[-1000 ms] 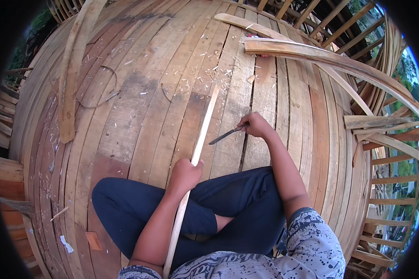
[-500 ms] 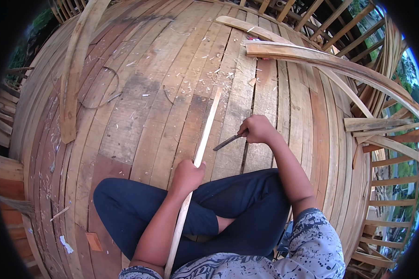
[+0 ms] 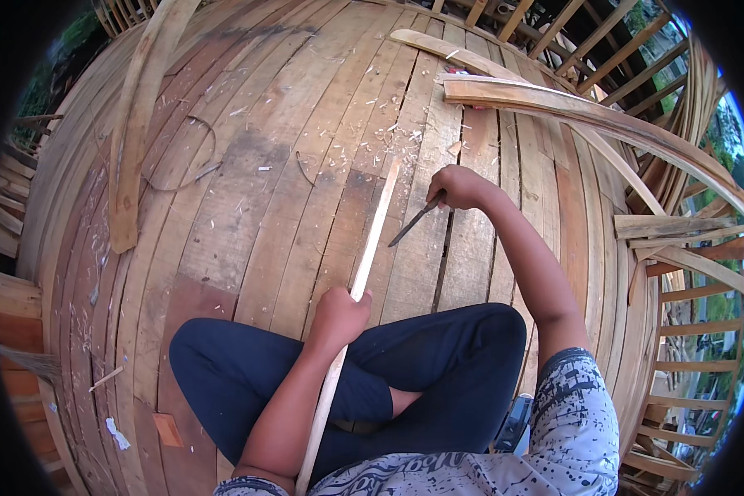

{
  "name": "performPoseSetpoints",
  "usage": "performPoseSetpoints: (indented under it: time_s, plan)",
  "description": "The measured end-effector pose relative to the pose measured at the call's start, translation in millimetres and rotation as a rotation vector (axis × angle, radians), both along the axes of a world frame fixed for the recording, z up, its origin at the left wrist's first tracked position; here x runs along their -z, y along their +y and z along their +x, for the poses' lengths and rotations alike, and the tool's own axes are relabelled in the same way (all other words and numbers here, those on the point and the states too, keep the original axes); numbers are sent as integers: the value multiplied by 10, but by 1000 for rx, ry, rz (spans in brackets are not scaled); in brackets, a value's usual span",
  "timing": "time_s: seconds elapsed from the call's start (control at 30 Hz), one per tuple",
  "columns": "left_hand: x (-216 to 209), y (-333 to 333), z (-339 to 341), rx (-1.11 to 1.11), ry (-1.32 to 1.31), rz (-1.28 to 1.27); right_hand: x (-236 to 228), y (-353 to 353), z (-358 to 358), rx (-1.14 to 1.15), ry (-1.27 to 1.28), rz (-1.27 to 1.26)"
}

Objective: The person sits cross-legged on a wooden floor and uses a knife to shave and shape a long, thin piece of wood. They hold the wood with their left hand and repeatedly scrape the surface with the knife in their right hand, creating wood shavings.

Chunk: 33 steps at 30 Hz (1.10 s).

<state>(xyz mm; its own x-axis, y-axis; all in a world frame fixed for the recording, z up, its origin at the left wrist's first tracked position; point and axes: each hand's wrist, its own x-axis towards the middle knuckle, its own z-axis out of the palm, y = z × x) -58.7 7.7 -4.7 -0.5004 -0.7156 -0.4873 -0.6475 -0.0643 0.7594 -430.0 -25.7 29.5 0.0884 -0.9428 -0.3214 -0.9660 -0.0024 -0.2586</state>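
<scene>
A long pale wooden stick [image 3: 375, 223] slants from my lap, past my crossed legs, to a far tip over the floorboards. My left hand [image 3: 340, 318] is wrapped round its middle. To the right of the stick my right hand [image 3: 457, 188] is closed on the handle of a knife [image 3: 413, 225]. The dark blade points down and left toward the stick, with a gap between them. Pale wood shavings [image 3: 393, 139] lie scattered around and beyond the stick's far end.
Curved planks [image 3: 554, 103] lie at the far right, and a long board [image 3: 128, 149] at the left. A thin bent strip [image 3: 211, 145] rests on the plank floor [image 3: 256, 215]. Slatted railing [image 3: 694, 364] edges the right side. A dark phone-like object [image 3: 517, 422] is by my right hip.
My right hand has moved farther away and slightly right with the knife, whose blade now angles more steeply. The left hand keeps its hold on the stick.
</scene>
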Motion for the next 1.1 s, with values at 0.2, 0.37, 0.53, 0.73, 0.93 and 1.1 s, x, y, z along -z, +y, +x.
performPoseSetpoints:
  time_s: [0.2,0.37,0.53,0.73,0.93,1.1]
  plan:
    - [-79,22,-42,5,-21,9,89,-160,-317,100,382,-134]
    - [-4,2,-14,-3,-20,-16,-153,-293,-517,275,631,-313]
    - [-31,1,28,-2,-29,-6,-188,61,-286,223,-96,191]
    - [-103,31,16,-12,-19,-8,490,825,-550,302,-265,445]
    - [1,44,-73,9,-10,-2,990,1326,-1185,787,-372,-266]
    - [-81,22,-32,-33,-95,65,934,1239,-996,534,-549,84]
